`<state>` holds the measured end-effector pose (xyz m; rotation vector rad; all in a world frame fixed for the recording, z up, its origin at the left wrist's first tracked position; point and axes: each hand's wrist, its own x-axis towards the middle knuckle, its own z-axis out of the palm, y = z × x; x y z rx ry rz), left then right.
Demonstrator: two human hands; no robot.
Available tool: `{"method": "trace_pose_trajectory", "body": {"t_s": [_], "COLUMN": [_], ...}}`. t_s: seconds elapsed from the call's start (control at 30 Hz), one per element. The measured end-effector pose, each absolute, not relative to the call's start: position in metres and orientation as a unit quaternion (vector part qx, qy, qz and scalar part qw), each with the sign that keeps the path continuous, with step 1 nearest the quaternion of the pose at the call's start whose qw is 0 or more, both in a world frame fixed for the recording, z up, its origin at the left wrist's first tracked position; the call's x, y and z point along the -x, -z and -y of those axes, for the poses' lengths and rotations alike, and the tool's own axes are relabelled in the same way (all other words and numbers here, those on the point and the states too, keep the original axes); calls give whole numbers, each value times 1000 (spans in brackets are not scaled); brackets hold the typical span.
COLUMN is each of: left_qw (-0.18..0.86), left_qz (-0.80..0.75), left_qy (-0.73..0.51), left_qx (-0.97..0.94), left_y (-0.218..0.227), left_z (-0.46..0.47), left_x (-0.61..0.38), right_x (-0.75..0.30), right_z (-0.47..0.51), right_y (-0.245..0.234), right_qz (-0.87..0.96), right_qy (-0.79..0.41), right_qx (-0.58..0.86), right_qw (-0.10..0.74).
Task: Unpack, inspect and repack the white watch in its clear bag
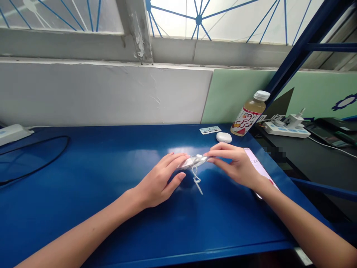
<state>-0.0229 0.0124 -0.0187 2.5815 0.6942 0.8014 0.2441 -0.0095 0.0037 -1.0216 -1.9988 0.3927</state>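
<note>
A small white and clear item (192, 161), perhaps wrapped in plastic, is between my two hands over the blue desk. I cannot make out its exact kind. From it a white cord (196, 179) dangles in a loose tangle. My left hand (158, 178) has its fingertips on the item's left end, with the thumb lower and partly apart. At the right end, my right hand (234, 162) pinches the item between thumb and fingers. Partly hidden under the right hand and wrist lies a phone (258, 163) with a lit pink screen.
Behind the right hand are a white earbud case (224, 137), a printed card (210, 130) and a drink bottle (247, 115). A black cable (55, 158) loops on the blue desk (97, 178) at left. A power strip (287, 129) sits beyond the slanted blue frame (292, 59).
</note>
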Motion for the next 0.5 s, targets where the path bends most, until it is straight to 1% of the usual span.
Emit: {"method": "trace_pose_trajectory", "body": {"t_s": [0.1,0.17,0.23,0.33,0.5], "left_qw": [212,251,294,343,365], "left_qz": [-257,-264,-269,-291,-353], "left_qy": [-333,-344,-347,-350,-351], "left_qx": [-882,-865,-849,-822,-787], "left_y": [17,16,15,14,12], "left_z": [-11,-10,-10,-9,-1], "left_x": [23,22,21,17,8], "right_x": [-240,-238,-237,-234,-230], "right_z": [12,12,11,11,11], "right_y": [-8,-8,-8,-6,1], "right_qz": [734,699,672,651,665], "right_qy": [-217,-267,-311,-343,-355], "right_qx": [436,452,472,495,490], "right_qw": [474,485,479,463,438]}}
